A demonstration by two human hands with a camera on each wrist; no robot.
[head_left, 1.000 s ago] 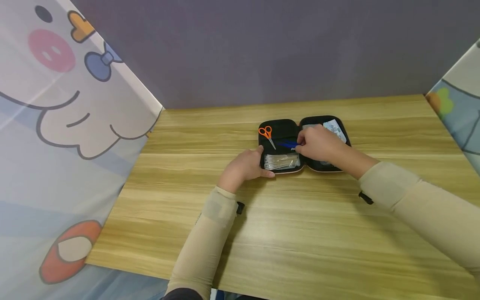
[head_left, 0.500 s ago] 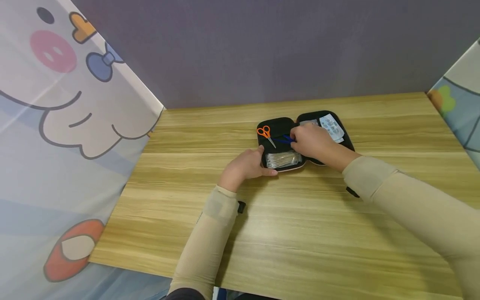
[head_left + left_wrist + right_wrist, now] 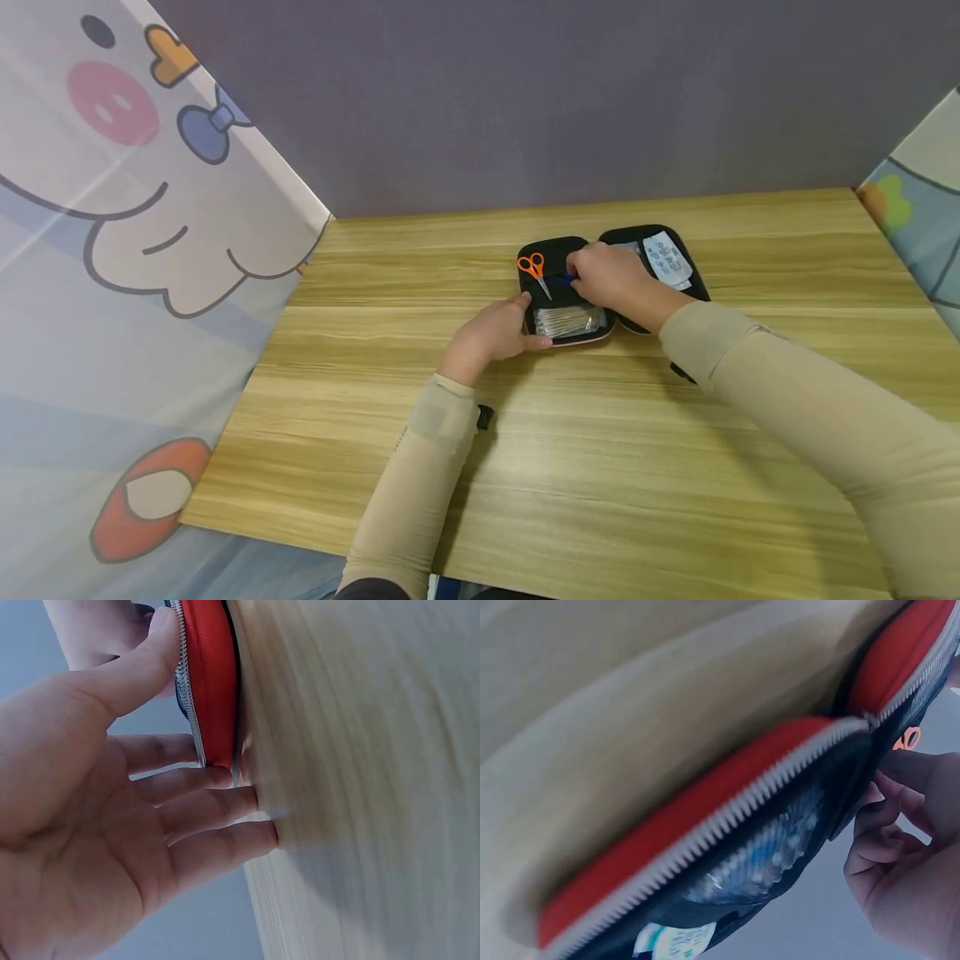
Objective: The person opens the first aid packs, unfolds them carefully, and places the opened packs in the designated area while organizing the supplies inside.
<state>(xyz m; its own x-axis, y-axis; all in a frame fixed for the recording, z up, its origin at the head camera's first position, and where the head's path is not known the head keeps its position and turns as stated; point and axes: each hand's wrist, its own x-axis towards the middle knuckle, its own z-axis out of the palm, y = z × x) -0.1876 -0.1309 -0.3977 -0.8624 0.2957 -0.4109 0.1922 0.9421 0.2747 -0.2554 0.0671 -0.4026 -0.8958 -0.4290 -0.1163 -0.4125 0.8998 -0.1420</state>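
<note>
A zip case [image 3: 557,252], red outside and black inside, lies open flat on the table. Its left half holds orange-handled scissors [image 3: 532,266] and a clear packet of cotton swabs [image 3: 567,322]. My left hand [image 3: 491,331] touches the left side of the case; in the left wrist view its thumb rests on the zip edge and its fingers extend straight beside the red wall. With my right hand [image 3: 609,276] I pinch blue tweezers [image 3: 559,279] low over the left half, by the scissors. Most of the tweezers is hidden behind the fingers.
White printed packets [image 3: 667,259] sit in the right half of the case, beside a clear packet [image 3: 761,851] with blue and white contents. A grey wall [image 3: 517,108] borders the back of the wooden table [image 3: 600,467].
My right hand has moved left with the blue tweezers, toward the scissors, uncovering more of the white packets. The case's right half has shifted slightly. My left hand stays at the case's side.
</note>
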